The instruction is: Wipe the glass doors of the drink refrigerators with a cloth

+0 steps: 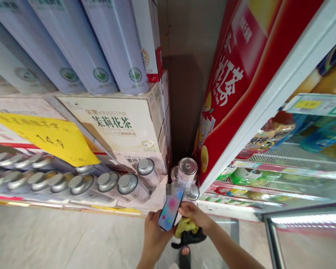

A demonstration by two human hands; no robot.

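My left hand (154, 239) grips a smartphone (171, 209) upright, its colourful screen facing me. My right hand (194, 216) comes in from the lower right, with its fingers against the phone's right edge. A crumpled yellow-and-black cloth item (188, 233) sits just below that hand, and I cannot tell if the hand holds it. Past the phone stands a pink-and-white can with a silver lid (187, 172), with its lower part hidden behind the phone.
Several silver-topped cans (133, 188) lie on a low shelf beside a Kingstar jasmine tea carton (111, 125). A yellow price sign (44, 138) reads 14.9. To the right stands a drinks cooler (285, 164) with a red panel. Below lie a tiled floor (58, 239) and my sandalled foot (185, 257).
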